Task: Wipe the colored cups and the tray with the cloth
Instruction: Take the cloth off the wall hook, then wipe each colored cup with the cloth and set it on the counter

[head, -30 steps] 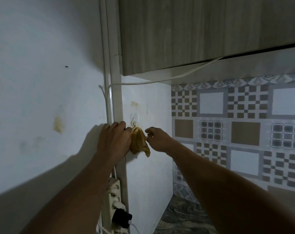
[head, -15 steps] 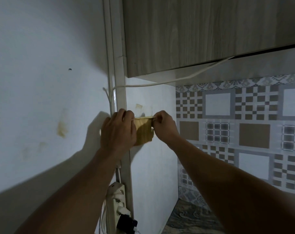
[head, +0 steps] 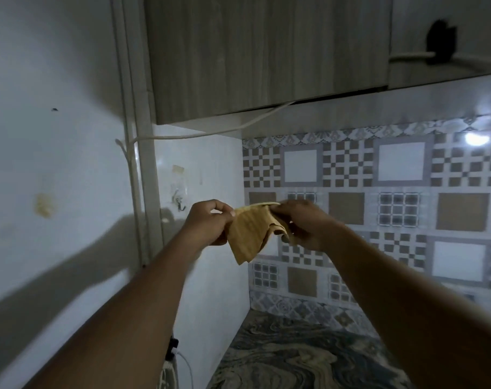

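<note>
A small yellow cloth [head: 249,234] hangs in the air between my two hands, in front of the white side wall. My left hand [head: 209,224] pinches its upper left corner. My right hand [head: 303,224] grips its upper right edge, with part of the cloth bunched under the fingers. The cloth's lower corner dangles free. No cups and no tray are in view.
A clear wall hook [head: 179,199] sits bare on the white wall, left of my hands. A wooden wall cabinet [head: 266,57] hangs overhead with a white cable [head: 210,133] under it. Patterned tiles [head: 379,206] cover the back wall above a marbled countertop [head: 294,357]. A plug [head: 172,348] sits low left.
The cloth has come off the wall hook and both hands have carried it to the right, away from the wall. The view has swung right as well.
</note>
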Available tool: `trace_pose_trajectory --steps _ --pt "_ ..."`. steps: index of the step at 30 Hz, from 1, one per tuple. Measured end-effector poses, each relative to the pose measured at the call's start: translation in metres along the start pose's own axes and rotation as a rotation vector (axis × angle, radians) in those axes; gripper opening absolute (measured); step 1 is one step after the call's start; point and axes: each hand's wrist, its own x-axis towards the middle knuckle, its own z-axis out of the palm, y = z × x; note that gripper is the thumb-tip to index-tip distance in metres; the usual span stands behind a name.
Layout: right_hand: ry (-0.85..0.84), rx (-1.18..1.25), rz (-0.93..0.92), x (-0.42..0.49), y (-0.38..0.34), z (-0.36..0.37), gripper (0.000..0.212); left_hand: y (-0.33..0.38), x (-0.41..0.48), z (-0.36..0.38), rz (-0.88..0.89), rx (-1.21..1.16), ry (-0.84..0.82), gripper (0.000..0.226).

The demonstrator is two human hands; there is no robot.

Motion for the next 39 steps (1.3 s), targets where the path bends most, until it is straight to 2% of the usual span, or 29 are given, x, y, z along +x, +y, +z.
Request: trace_pose_trajectory --steps 4,6,10,13,19,23,25,27,30,32,34,39 --pt "0.095 0.127 0.154 -0.057 0.024 -0.071 0.041 -0.003 -0.029 0.057 -0.134 -0.114 -0.285 0.007" --pt "0.115 0.117 0.194 -0.084 0.03 -0.096 0.037 -0.005 -0.042 0.079 -0.174 -0.141 -0.358 0.006" --pt "0.197 0.092 0.213 -0.151 0.042 -0.153 0.013 0.007 -0.089 0.139 -0.295 -0.182 -0.595 0.013" --pt "0.238 0.06 0.248 -0.193 0.049 -0.183 0.02 0.014 -0.12 0.175 -0.348 -0.216 -0.7 0.022" --pt "0.261 0.008 0.305 -0.259 0.062 -0.222 0.018 0.017 -0.158 0.237 -0.222 -0.075 -0.825 0.005" --pt "0.28 -0.195 0.277 -0.282 0.061 -0.233 0.013 0.023 -0.18 0.261 -0.175 -0.05 -0.988 0.019" --pt "0.304 -0.198 0.284 -0.286 0.063 -0.235 0.019 0.026 -0.187 0.267 -0.178 -0.05 -1.024 0.023" --pt "0.312 -0.153 0.307 -0.287 0.069 -0.237 0.027 0.03 -0.189 0.27 -0.188 -0.059 -1.04 0.018" --pt "0.346 -0.024 0.322 -0.287 0.081 -0.24 0.014 0.038 -0.185 0.276 -0.173 -0.092 -1.034 0.011" --pt "0.398 0.09 0.301 -0.288 0.088 -0.238 0.013 0.044 -0.18 0.28 -0.154 -0.148 -1.002 0.013" --pt "0.403 0.151 0.298 -0.288 0.098 -0.236 0.027 0.047 -0.174 0.284 -0.149 -0.221 -0.974 0.02" --pt "0.265 0.274 0.254 -0.28 0.113 -0.222 0.058 0.041 -0.154 0.297 -0.159 -0.324 -0.918 0.031"
